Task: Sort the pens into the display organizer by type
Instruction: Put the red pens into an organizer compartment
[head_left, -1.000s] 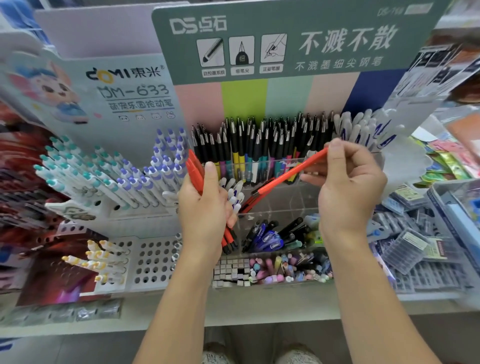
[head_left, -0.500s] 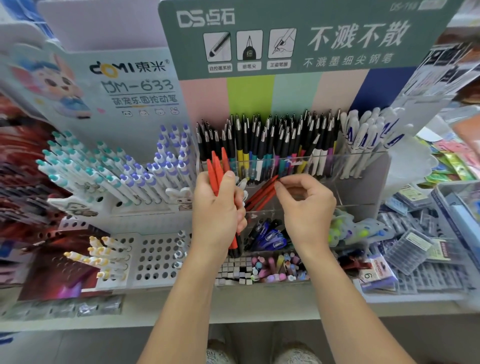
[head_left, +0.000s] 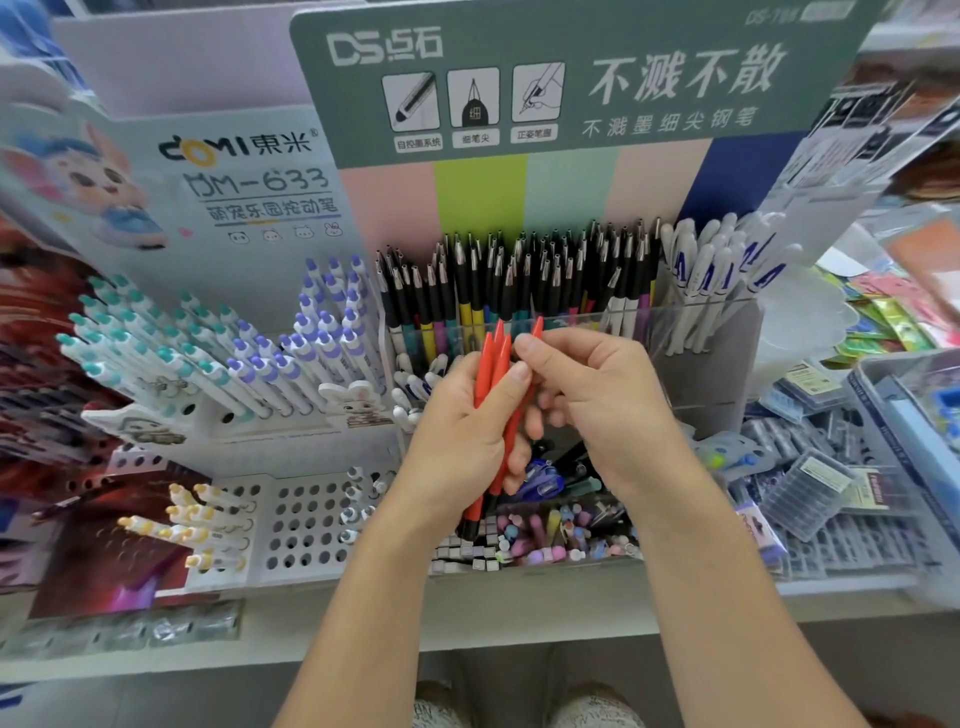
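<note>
We see a pale shelf (head_left: 519, 613) carrying the clear organizer (head_left: 727, 332); left of it stands a white pen rack (head_left: 311, 519), right of it refill boxes (head_left: 810, 483).

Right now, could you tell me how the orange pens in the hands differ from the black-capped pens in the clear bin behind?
The orange pens are held in a small bunch by the left hand, with the right hand touching them; the black-capped pens stand packed in the clear bin. Orange pens are one colour; the others have mixed coloured barrels. Both point upward.
</note>
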